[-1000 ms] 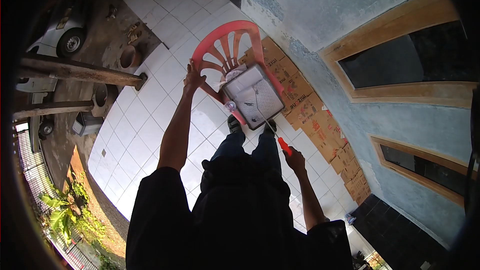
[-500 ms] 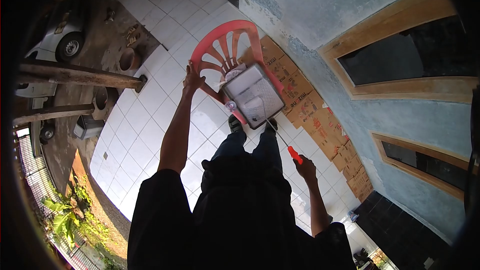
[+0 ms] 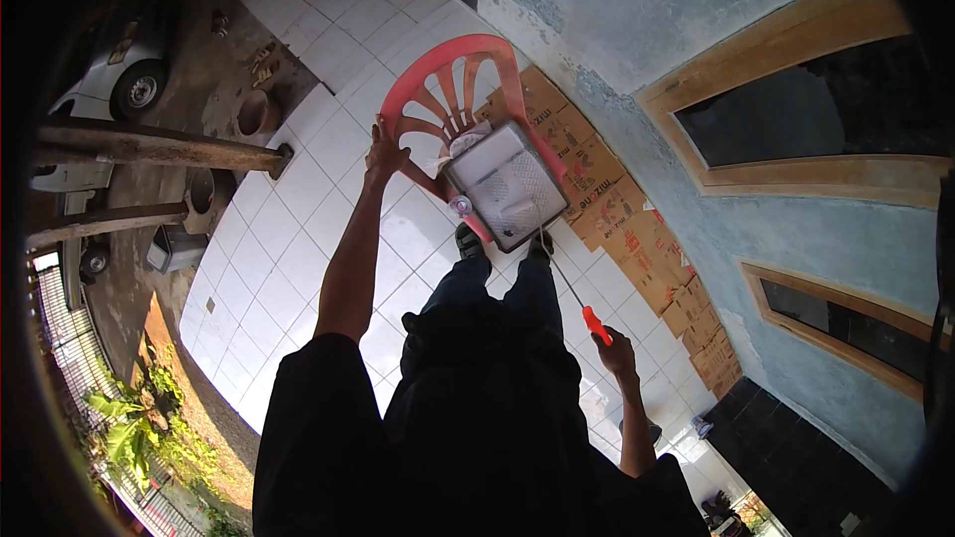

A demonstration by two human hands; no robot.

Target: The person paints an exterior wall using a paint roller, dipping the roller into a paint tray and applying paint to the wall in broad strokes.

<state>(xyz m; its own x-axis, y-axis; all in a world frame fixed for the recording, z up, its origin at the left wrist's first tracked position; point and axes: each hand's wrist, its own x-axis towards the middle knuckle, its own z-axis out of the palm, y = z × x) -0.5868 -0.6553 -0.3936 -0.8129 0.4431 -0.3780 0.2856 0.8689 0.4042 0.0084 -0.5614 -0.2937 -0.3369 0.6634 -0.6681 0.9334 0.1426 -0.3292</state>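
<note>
My right hand (image 3: 618, 352) is closed around the red handle of a paint roller (image 3: 595, 322). Its thin metal rod runs up into a grey-rimmed paint tray (image 3: 556, 224), where the pale roller head rests on the ridged slope. The tray lies on the seat of a red plastic chair (image 3: 450, 55). My left hand (image 3: 383, 157) grips the chair's left side, where the armrest meets the back. Beside the tray's left corner is a small clear, round object (image 3: 460, 206), too small to name. A whitish crumpled item (image 3: 468, 142) lies behind the tray.
Flattened cardboard (image 3: 597, 184) covers the floor tiles along the blue wall (image 3: 696, 268), which has wood-framed windows (image 3: 796, 109). Wooden posts (image 3: 159, 147) and a parked car (image 3: 119, 70) are at the left. My feet stand just in front of the chair.
My right hand and the roller handle have moved slightly down and to the right, and the roller head has shifted a little down the tray. My left hand stays on the chair.
</note>
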